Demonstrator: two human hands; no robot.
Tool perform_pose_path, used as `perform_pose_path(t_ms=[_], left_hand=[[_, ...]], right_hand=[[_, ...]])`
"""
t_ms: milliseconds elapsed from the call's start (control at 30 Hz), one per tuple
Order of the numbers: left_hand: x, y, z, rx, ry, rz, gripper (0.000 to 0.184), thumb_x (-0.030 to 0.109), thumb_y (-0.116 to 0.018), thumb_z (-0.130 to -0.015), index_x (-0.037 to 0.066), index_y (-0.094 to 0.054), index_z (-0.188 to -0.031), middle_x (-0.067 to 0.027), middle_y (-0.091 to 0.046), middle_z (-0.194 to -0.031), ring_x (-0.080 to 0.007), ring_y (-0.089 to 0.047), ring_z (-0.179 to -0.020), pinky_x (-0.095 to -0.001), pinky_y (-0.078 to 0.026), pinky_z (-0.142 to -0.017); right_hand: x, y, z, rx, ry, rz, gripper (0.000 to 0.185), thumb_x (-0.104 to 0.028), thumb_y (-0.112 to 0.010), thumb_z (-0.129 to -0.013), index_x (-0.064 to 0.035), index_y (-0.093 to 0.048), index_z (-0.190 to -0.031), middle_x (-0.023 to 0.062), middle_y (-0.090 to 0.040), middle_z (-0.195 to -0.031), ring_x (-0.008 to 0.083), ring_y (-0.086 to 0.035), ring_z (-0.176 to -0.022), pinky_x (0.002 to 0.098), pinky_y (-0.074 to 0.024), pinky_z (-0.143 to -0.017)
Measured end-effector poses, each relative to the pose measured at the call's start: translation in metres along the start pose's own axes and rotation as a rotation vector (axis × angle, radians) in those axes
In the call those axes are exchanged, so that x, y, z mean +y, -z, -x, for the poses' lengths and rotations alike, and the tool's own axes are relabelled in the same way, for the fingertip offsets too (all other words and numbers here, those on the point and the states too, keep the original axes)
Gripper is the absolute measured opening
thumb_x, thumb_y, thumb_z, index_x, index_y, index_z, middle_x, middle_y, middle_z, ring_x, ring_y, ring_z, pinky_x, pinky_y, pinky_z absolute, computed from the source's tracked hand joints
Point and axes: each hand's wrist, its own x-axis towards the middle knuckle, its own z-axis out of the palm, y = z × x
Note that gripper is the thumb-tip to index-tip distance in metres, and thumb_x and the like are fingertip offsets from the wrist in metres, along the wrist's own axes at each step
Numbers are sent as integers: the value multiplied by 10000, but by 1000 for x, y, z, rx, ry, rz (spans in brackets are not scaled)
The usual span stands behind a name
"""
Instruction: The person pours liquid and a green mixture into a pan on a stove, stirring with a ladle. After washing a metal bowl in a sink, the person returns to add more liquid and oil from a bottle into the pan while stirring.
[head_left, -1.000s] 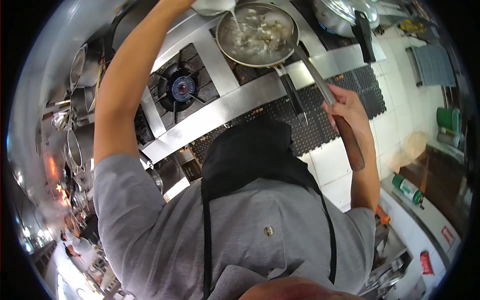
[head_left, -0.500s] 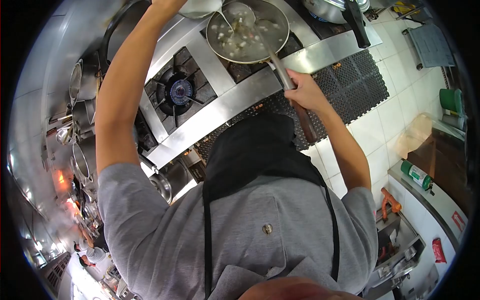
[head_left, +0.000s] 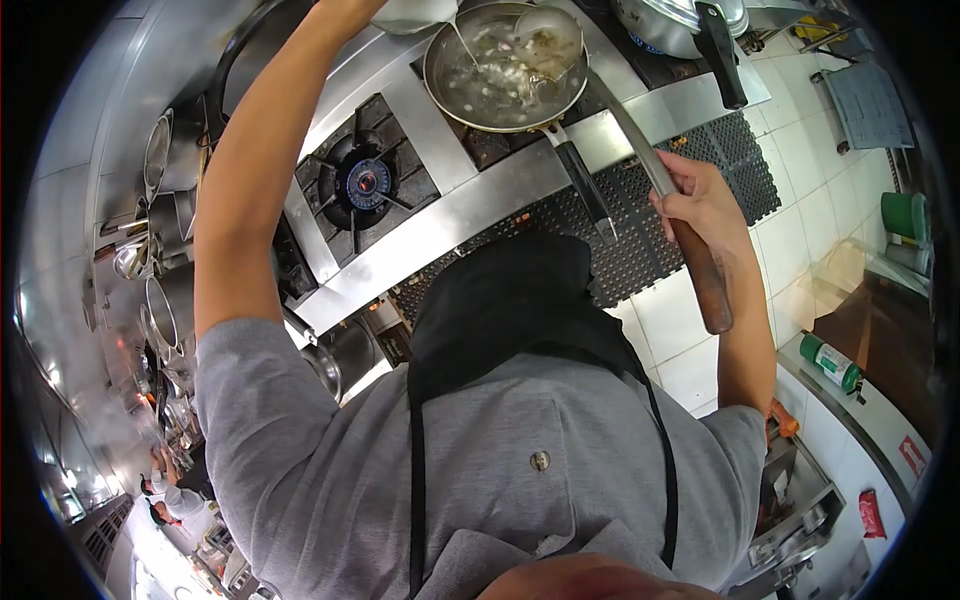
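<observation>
My right hand (head_left: 697,198) is closed around the long shaft of a ladle (head_left: 710,290) with a wooden grip. The ladle's round scoop lies in the frying pan (head_left: 432,88), at its right side. Cloudy liquid with small pale pieces and some darker bits fills the pan, whose black handle points toward me. At the top edge, my left hand (head_left: 350,10) is partly cut off, its fingers out of sight. It holds a pale bowl (head_left: 412,14) tilted over the pan's left rim. From the bowl a thin white stream runs into the pan.
A lit burner (head_left: 367,184) is left of the pan. A pressure cooker (head_left: 672,22) sits on the burner at right, its black handle sticking out. Pots (head_left: 172,305) line the left side, with other people (head_left: 180,500) farther off. A black mat (head_left: 700,170) covers the floor.
My right hand has moved right, and the ladle's scoop has shifted to the right side of the pan. The pan's handle now shows. White liquid still runs from the bowl.
</observation>
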Motion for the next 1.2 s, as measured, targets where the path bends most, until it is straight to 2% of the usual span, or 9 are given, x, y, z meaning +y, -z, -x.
perform_pose_path(t_ms=[200, 300, 367, 533, 700, 900, 933, 1033, 1200], left_hand=[[-3, -4, -1, 30, -42, -26, 216, 51, -482, -897, -2, -556, -1094, -292, -592, -1064, -420, -675, -811, -476, -563, -680], [0, 1, -3, 5, -13, -16, 208, 52, -481, -896, 2, -558, -1083, -286, -601, -1047, -419, -675, -804, -479, -562, -669], [0, 0, -3, 20, -23, -26, 207, 54, -482, -896, 2, -558, -1082, -286, -601, -1046, -419, -675, -797, -481, -561, -666], [-4, -10, -2, 93, -42, -68, 204, 59, -486, -895, 4, -559, -1077, -286, -601, -1043, -417, -675, -773, -484, -560, -655], [1, -3, 1, 36, -35, -27, 206, 62, -483, -901, 5, -559, -1084, -287, -598, -1057, -414, -679, -781, -485, -564, -659], [5, 4, 2, -11, 1, -28, 199, 53, -480, -904, 6, -559, -1080, -291, -591, -1085, -421, -685, -803, -474, -575, -664], [5, 4, 2, -8, -1, -28, 199, 53, -480, -904, 6, -559, -1080, -291, -591, -1085, -421, -685, -803, -474, -575, -664], [3, 1, 1, 7, -10, -23, 201, 54, -483, -904, 3, -560, -1082, -288, -592, -1088, -420, -686, -815, -475, -574, -666], [1, 0, 1, 7, -53, -46, 218, 48, -485, -899, 3, -566, -1096, -287, -594, -1095, -413, -684, -812, -472, -572, -670]], right_hand=[[20, -6, -32, 226, 320, 847, 723, -43, -641, -672, 54, -490, -1372, 157, -576, -690, 240, -600, -585, 345, -492, -608], [43, -21, -55, 221, 391, 917, 591, -25, -652, -672, 117, -547, -1235, 305, -645, -844, 478, -632, -824, 433, -522, -759], [78, -31, -76, 212, 408, 888, 652, -37, -677, -667, 118, -510, -1277, 305, -641, -841, 435, -665, -810, 436, -521, -778], [75, -55, -68, -229, -24, -198, 450, -91, -641, -796, 80, -571, -1206, 111, -628, -759, 146, -626, -659, 310, -508, -529], [42, -24, -33, -266, -170, -893, 339, -115, -590, -843, 89, -590, -1114, 38, -572, -693, 85, -504, -498, 222, -408, -422], [-4, -17, 4, -63, -8, 10, 313, -80, -628, -788, 64, -629, -1066, 15, -568, -667, 106, -527, -487, 240, -425, -458], [-7, -15, 2, -68, -18, 80, 577, -10, -588, -714, 64, -557, -1285, 17, -565, -701, 82, -533, -527, 247, -441, -494], [-4, -8, -12, 5, 183, 626, 591, -24, -609, -703, 48, -557, -1287, 42, -564, -681, 133, -552, -550, 295, -448, -536], [46, -24, -55, 188, 401, 820, 584, -39, -628, -689, 22, -556, -1265, 91, -556, -676, 177, -566, -594, 337, -457, -571]])
